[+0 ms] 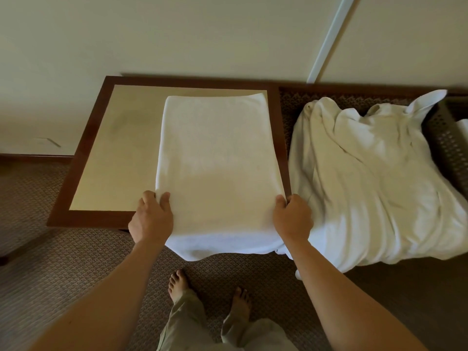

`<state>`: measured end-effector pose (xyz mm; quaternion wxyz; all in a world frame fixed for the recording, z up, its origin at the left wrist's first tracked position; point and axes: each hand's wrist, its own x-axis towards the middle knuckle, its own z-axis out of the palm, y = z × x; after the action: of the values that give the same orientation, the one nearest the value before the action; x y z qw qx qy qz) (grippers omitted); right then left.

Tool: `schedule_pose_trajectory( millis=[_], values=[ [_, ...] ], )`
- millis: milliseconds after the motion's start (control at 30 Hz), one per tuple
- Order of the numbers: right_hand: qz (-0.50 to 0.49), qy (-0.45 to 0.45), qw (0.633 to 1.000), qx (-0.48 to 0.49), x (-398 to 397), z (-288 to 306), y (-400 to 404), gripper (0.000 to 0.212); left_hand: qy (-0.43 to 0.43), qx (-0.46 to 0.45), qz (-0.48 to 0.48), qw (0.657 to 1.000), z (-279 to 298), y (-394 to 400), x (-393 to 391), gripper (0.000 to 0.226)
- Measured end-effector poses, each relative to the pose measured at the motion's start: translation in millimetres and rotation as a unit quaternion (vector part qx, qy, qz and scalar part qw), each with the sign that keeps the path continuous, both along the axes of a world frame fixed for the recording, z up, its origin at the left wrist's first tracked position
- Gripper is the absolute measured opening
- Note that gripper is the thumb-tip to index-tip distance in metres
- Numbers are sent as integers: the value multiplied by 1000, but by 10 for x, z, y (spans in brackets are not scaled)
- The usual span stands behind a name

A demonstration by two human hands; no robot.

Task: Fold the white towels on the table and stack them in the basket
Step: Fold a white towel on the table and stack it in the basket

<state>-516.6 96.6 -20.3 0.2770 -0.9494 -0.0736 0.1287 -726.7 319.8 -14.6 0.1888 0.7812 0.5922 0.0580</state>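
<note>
White terry towel (pixel 217 158) lies flat along the right side of the table (pixel 83 158), its far edge near the table's far right corner, its near end hanging over the near edge. It looks folded lengthwise, smooth, no big creases.

My left hand (pixel 151 219) grips the towel's left edge at the table's near edge: thumb on top of the cloth, the other fingers curled under the fold. My right hand (pixel 291 219) holds the towel's right edge at the near right corner; thumb on top, fingers wrapped round the edge, tips hidden by the cloth.

Table: dark wood frame, pale tan inset; the left part of the inset is bare.

Right of the table, well apart from my left hand and just beside my right, a crumpled pile of white towels (pixel 374 178) is heaped. Whether it touches the flat towel I cannot tell.

Dark perforated basket (pixel 448 138) at the far right, behind the pile, partly cut off
</note>
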Motion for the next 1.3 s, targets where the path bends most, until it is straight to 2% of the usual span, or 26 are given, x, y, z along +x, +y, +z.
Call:
schedule_pose_trajectory(
  millis=[167, 300, 367, 500, 600, 667, 700, 767, 867, 967, 1067, 1133, 1233, 1300],
  values=[
    [-1, 59, 998, 3, 132, 72, 13, 29, -19, -45, 51, 998, 27, 58, 27, 45],
    [23, 38, 999, 3, 290, 111, 122, 40, -70, -89, 65, 991, 94, 192, 218, 52],
    [28, 26, 999, 13, 331, 74, 152, 36, -90, -99, 61, 989, 81, 255, 271, 46],
    [-18, -4, 999, 50, 304, -65, 175, 28, -41, -42, 29, 998, 1, 245, 291, 43],
    [-35, -8, 998, 57, 265, -54, 206, 24, -52, -21, 50, 997, 13, 151, 301, 40],
    [-36, -64, 997, 34, 216, -26, 194, 16, -49, 24, 53, 997, 19, 77, 253, 39],
    [-15, -117, 993, 18, 161, -20, 175, 21, -41, 63, 35, 997, 12, 16, 223, 38],
    [114, -191, 975, 6, -32, 7, 188, 37, -33, 115, -65, 991, 16, -159, 250, 39],
    [326, -148, 933, -29, -351, -50, 336, 55, 3, 53, -255, 966, -13, -415, 452, 53],
    [402, -123, 901, -107, -317, -136, 333, 65, 87, 10, -300, 950, -116, -406, 473, 68],
    [358, -101, 917, -143, -52, -167, 71, 65, 132, 37, -275, 951, -182, -250, 163, 70],
    [310, -69, 935, -157, 59, -157, -86, 61, 131, 40, -238, 961, -197, -197, -87, 69],
    [268, -32, 950, -156, 25, -146, -104, 61, 128, 5, -181, 975, -214, -215, -261, 66],
    [205, 18, 966, -157, -3, -115, -84, 61, 135, -30, -102, 985, -185, -266, -249, 65]
  ],
)
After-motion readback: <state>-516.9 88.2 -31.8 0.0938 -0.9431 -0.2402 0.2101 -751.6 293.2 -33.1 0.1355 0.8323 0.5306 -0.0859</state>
